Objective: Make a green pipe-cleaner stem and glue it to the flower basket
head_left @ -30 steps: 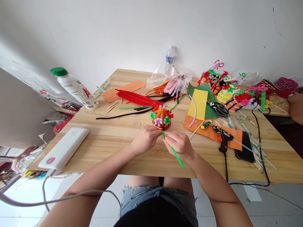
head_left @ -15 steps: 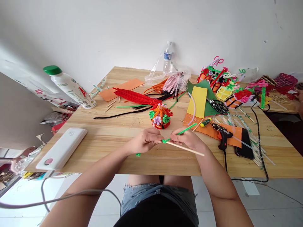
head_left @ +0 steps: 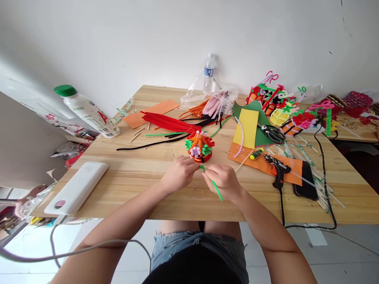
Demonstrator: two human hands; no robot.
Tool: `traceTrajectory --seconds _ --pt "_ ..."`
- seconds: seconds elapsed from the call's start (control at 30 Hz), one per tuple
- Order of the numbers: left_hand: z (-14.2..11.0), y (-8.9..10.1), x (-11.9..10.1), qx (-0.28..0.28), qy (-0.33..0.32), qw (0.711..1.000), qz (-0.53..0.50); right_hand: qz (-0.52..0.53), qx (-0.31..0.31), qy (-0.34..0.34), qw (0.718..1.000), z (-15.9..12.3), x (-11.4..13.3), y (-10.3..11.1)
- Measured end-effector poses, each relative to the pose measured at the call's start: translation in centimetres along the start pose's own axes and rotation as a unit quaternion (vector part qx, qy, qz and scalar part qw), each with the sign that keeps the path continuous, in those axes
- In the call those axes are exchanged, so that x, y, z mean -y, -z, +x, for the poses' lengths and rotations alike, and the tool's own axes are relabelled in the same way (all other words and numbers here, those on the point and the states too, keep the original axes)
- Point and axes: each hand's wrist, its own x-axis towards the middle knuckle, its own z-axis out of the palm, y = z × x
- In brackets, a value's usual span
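Observation:
My left hand (head_left: 180, 172) and my right hand (head_left: 224, 180) meet near the front of the wooden table (head_left: 142, 173). Both are closed in a pinch on a green pipe cleaner (head_left: 215, 189), which runs from the fingertips down and right past my right hand. Whether a wooden stick is still in the grip is hidden by the fingers. Just beyond the fingertips sits a small pipe-cleaner flower basket (head_left: 199, 146), red with orange, green and pink blooms.
Red pipe cleaners (head_left: 170, 122), orange paper (head_left: 152, 107), a white bottle (head_left: 85, 110), a white box (head_left: 77, 187). To the right lie yellow paper (head_left: 248, 127), scissors (head_left: 272, 133), a glue gun (head_left: 276, 171), a phone (head_left: 306, 183), sticks and finished crafts (head_left: 284, 106).
The green pipe cleaner swung from pointing up-right to pointing down-right. The wooden stick that stuck out past my right hand is no longer visible. Both hands moved slightly toward the flower basket.

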Motion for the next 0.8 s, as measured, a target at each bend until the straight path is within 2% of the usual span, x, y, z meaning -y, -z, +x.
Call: traceTrajectory --seconds 0.1,0.13,0.2,0.3,0.37,0.43,0.47,0.5,0.53,0.6,0.67,0.7,0.73,0.8 --pt "0.1 0.4 0.0 0.069 -0.088 0.994 0.015 0.114 0.042 -0.099 0.988 0.0 -0.7 0.6" --pt "0.2 0.7 0.0 0.087 -0.109 0.990 -0.005 0.167 0.068 -0.143 0.973 0.1 -1.1 0.9" --pt "0.3 1.1 0.1 0.101 -0.129 0.983 -0.077 0.278 0.133 -0.229 0.923 0.4 -1.7 1.6" --pt "0.3 1.6 0.3 0.061 -0.108 0.969 -0.213 0.424 0.197 -0.325 0.822 0.8 -2.6 2.5" --pt "0.3 1.9 0.3 0.029 -0.073 0.954 -0.288 0.493 0.201 -0.361 0.766 1.0 -2.9 2.7" --pt "0.2 1.9 0.1 0.005 -0.022 0.940 -0.340 0.530 0.182 -0.377 0.738 1.0 -2.9 2.6" --pt "0.2 1.9 0.0 -0.011 0.009 0.935 -0.355 0.537 0.165 -0.375 0.738 0.9 -2.9 2.4" --pt "0.2 1.7 -0.1 -0.030 0.040 0.931 -0.363 0.534 0.142 -0.365 0.749 0.9 -2.7 2.2" --pt "0.2 1.6 -0.2 -0.050 0.068 0.928 -0.362 0.518 0.115 -0.346 0.774 0.9 -2.5 1.9" --pt "0.3 1.2 -0.3 -0.084 0.112 0.929 -0.342 0.445 0.046 -0.276 0.851 0.8 -2.1 1.5" --pt "0.3 0.7 -0.2 -0.097 0.141 0.937 -0.305 0.322 -0.020 -0.175 0.930 0.8 -1.6 1.0" --pt "0.2 0.5 -0.1 -0.100 0.149 0.943 -0.281 0.253 -0.036 -0.124 0.959 0.7 -1.3 0.8" --pt "0.2 0.3 0.0 -0.101 0.151 0.951 -0.250 0.188 -0.040 -0.081 0.978 0.6 -1.1 0.6" --pt "0.0 0.0 0.1 -0.090 0.128 0.974 -0.164 0.078 -0.021 -0.016 0.997 0.4 -0.8 0.1"
